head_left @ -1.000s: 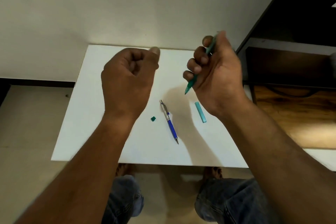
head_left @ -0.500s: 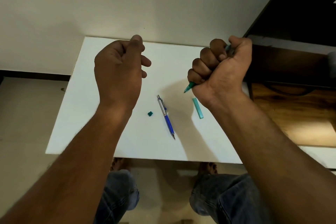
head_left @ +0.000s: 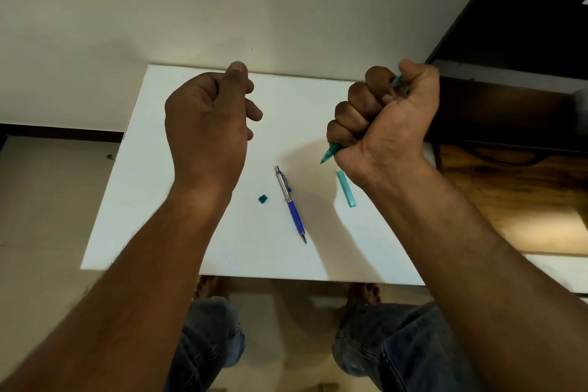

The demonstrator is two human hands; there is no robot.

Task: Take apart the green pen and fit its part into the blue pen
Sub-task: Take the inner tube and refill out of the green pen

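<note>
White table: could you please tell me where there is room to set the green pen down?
Bare on the white table: the near-left corner, left of the small green piece; the far strip between the left hand and the right hand holding the green pen; the near edge past the blue pen. Crowded: the middle, from that piece to the teal tube.

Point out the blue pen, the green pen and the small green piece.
blue pen (head_left: 291,205): head view, middle of its barrel.
green pen (head_left: 331,151): head view, exposed tip end.
small green piece (head_left: 262,198): head view, its centre.
</note>
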